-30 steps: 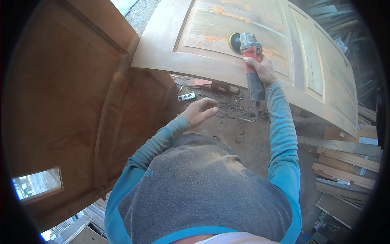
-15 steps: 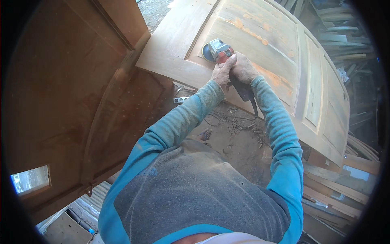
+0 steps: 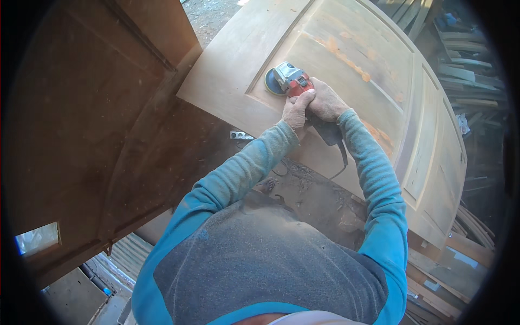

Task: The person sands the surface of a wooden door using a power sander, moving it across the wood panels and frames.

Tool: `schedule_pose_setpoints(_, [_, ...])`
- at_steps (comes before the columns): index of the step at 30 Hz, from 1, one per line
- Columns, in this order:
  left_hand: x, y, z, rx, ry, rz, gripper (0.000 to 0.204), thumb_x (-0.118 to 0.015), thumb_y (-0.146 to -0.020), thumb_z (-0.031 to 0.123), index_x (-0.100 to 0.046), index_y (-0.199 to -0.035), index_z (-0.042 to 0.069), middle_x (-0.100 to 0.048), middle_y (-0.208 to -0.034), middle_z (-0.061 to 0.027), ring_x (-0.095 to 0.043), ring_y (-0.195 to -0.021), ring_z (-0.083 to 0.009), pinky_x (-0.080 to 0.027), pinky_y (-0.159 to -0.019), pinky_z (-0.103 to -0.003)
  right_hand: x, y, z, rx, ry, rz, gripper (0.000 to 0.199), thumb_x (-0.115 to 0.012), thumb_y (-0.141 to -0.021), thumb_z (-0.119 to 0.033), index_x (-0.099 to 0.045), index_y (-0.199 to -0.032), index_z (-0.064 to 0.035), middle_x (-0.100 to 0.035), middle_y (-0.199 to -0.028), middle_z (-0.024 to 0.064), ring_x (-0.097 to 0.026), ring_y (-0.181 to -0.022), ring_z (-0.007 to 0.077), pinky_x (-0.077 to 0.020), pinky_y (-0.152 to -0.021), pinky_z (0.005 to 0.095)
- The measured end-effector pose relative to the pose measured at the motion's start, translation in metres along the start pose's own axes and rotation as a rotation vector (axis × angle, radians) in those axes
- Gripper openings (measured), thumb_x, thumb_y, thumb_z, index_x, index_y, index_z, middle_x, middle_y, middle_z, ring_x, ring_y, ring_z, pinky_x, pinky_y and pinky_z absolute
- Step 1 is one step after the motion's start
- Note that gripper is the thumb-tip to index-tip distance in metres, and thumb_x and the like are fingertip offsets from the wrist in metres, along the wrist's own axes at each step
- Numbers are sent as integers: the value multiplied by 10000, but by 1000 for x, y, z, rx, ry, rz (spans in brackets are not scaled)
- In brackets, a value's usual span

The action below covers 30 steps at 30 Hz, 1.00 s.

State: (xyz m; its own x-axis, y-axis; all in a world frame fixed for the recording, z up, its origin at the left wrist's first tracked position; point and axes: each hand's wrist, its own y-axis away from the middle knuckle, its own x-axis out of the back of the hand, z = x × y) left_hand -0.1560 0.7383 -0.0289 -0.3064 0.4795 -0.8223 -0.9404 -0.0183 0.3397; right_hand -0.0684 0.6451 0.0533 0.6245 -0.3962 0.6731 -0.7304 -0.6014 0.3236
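Note:
Both my hands are closed round a red and silver angle grinder (image 3: 295, 79) with a blue-rimmed sanding disc (image 3: 273, 82). My left hand (image 3: 296, 110) grips its near side, thumb along the body, and my right hand (image 3: 326, 101) wraps the handle from the right. The dark rear of the tool and its cord hang toward me. Beneath the disc lies a pale panelled wooden door (image 3: 227, 81), the disc at the lower left corner of its recessed panel (image 3: 303, 57). Orange patches (image 3: 346, 59) mark that panel. Whether the disc touches the wood I cannot tell.
A large brown wooden door (image 3: 70, 124) stands close on my left. A white power strip (image 3: 241, 135) lies below the pale door's near edge, above a floor (image 3: 309, 195) strewn with debris. Stacked planks (image 3: 466, 76) fill the far right, and more boards (image 3: 433, 287) lie lower right.
The grinder has shifted slightly down and left against the panel, still in both hands. My view has moved a little, and the cord hangs in a different curve.

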Motion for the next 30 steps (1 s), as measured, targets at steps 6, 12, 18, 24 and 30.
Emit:
schedule_pose_setpoints(6, [-10, -28, 17, -48, -37, -61, 382, -670, -960, 385, -667, -1211, 98, -681, -1025, -33, -656, -881, -138, -537, -762, -287, 16, -29, -4, -4, 14, 7, 535, -736, -832, -275, -592, -1247, 31, -708, -1124, 221, -687, -1073, 317, -524, -951, 399])
schedule_pose_setpoints(12, [-21, -86, 46, -54, -158, -69, 370, -684, -938, 403, -688, -1159, 106, -677, -936, -18, -633, -756, -121, -508, -644, -278, 44, -76, 3, 24, -9, 88, 539, -732, -826, -290, -615, -1256, 13, -721, -1125, 220, -702, -1065, 327, -535, -930, 401])
schedule_pose_setpoints(18, [-43, -129, 67, 20, -249, -63, 459, -695, -885, 482, -682, -1141, 101, -655, -910, -29, -621, -741, -147, -513, -639, -307, 75, -103, -3, -68, -50, 102, 451, -726, -844, -266, -657, -1209, -10, -739, -1052, 146, -699, -948, 233, -553, -847, 373])
schedule_pose_setpoints(24, [-27, -92, 36, -182, -7, -145, 478, -694, -937, 319, -623, -1295, 9, -685, -1184, -94, -668, -1062, -179, -555, -941, -351, 50, -76, 0, 120, 49, 89, 474, -729, -842, -285, -642, -1229, -25, -733, -1087, 176, -702, -1011, 286, -531, -918, 391])
schedule_pose_setpoints(30, [-28, -98, 41, -4, -154, -128, 469, -678, -961, 402, -635, -1293, 74, -684, -1128, -51, -650, -1000, -132, -520, -859, -287, 62, -73, -20, 4, 2, 76, 494, -724, -839, -272, -637, -1247, -7, -727, -1109, 218, -704, -1051, 303, -523, -949, 397])
